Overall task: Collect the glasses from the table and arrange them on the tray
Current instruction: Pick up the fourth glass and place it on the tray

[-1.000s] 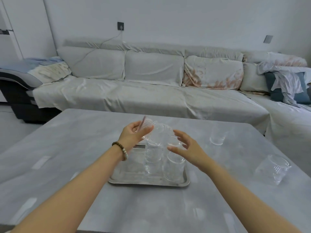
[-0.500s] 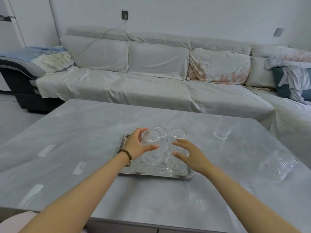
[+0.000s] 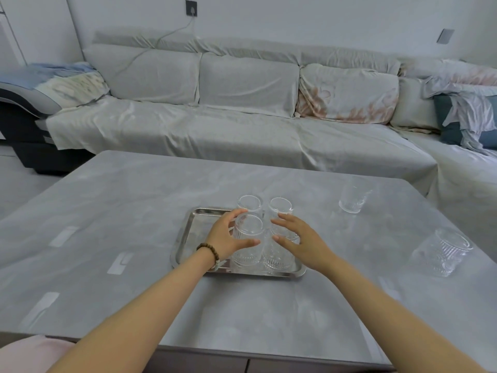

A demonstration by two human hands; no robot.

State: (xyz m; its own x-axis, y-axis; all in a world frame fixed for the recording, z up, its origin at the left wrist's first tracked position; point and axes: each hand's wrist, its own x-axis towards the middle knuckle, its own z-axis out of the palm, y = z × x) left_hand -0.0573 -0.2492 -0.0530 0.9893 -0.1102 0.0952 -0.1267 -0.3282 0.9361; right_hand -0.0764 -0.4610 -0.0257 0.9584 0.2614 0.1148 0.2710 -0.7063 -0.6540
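At the middle of the grey table (image 3: 113, 200), on the steel tray (image 3: 188, 238), sits a ribbed glass (image 3: 248, 239) upside down, clamped between thumb and fingers of the left hand (image 3: 228, 238), with a bead bracelet (image 3: 208, 251) at the wrist. At three o'clock from it, touching or nearly so, stands a second ribbed glass (image 3: 277, 255); at twelve and one o'clock, two more inverted glasses (image 3: 250, 204) and (image 3: 281, 208) fill the far row. Just right of the cluster hovers the right hand (image 3: 298, 242), fingers spread and empty, close against the right-hand glasses; cannot tell whether touching them.

Best to lower the held glass straight down, rim flat on the steel, then loosen the grip slowly and lift the fingers away upward rather than sideways, so as not to knock the neighbour. Worth keeping the right hand as a guard against the adjoining glasses tipping. Wise to leave a sliver of space between rims, since glass on steel likely slides easily.

Well apart at two o'clock on the table lies a smooth tumbler (image 3: 353, 196), tilted; at three o'clock near the edge, another ribbed glass (image 3: 443, 251), both probably next to collect.

No brand, label or legible writing anywhere on glasses, tray or table.
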